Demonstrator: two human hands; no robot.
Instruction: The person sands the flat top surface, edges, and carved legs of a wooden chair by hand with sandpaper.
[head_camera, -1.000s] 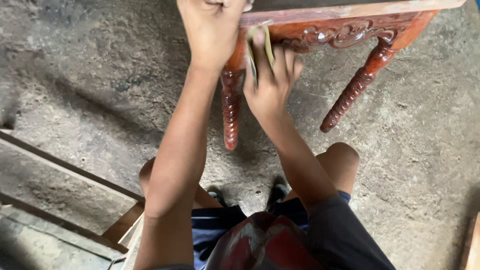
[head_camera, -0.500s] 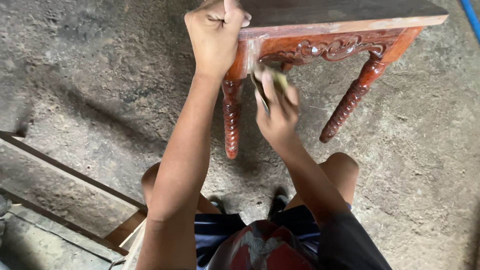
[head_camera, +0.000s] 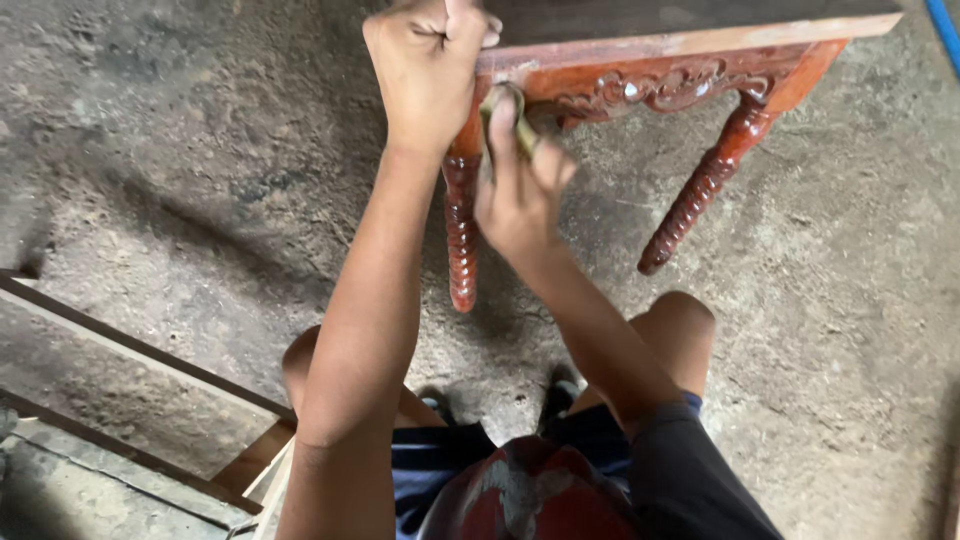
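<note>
A small red-brown wooden table (head_camera: 690, 45) with a carved apron (head_camera: 660, 88) and turned, beaded legs (head_camera: 700, 195) stands on the concrete floor in front of me. My left hand (head_camera: 430, 65) grips the table's near corner at the top edge. My right hand (head_camera: 520, 170) presses a small yellowish pad, probably sandpaper (head_camera: 522, 125), against the apron just right of the near leg (head_camera: 461, 240). My bare knees and dark shorts show below.
Rough grey concrete floor (head_camera: 200, 150) all around. Dark wooden slats of a frame (head_camera: 130, 350) run diagonally at lower left. A blue hose or pipe (head_camera: 942, 30) crosses the top right corner. My feet (head_camera: 560, 395) rest under the table.
My right hand with the pad slid down the apron area, then back up toward the corner beside the near leg. The left hand kept its grip on the table corner.
</note>
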